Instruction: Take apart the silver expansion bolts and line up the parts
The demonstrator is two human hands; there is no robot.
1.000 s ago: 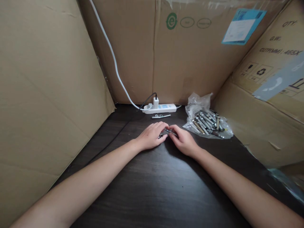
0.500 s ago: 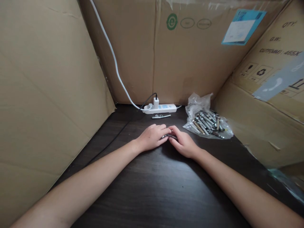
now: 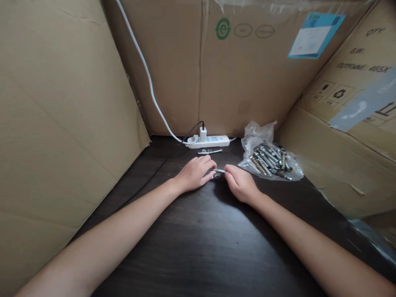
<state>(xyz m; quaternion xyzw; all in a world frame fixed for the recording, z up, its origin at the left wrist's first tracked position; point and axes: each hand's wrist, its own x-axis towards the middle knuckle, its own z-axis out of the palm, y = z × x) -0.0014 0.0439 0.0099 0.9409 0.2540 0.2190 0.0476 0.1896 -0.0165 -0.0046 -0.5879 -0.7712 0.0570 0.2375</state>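
Slim, shiny metal rod [image 3: 220,170] bridged left hand [image 3: 193,173] and right hand [image 3: 241,184], both pinching it. Small ring [image 3: 217,176] lay near left hand; crinkled clear bag [image 3: 256,133] of bolts [image 3: 268,159], beyond right hand.

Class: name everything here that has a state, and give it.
Left hand: at the left end of a metal rod, grip partly hidden
Right hand: closed on the rod's right end
Metal rod: held, both ends covered
Small ring: off the rod, by the left hand
Rear rod: lying unheld
Power strip: charger plugged in; on or off unclear
Plastic bag: crumpled, bolts showing
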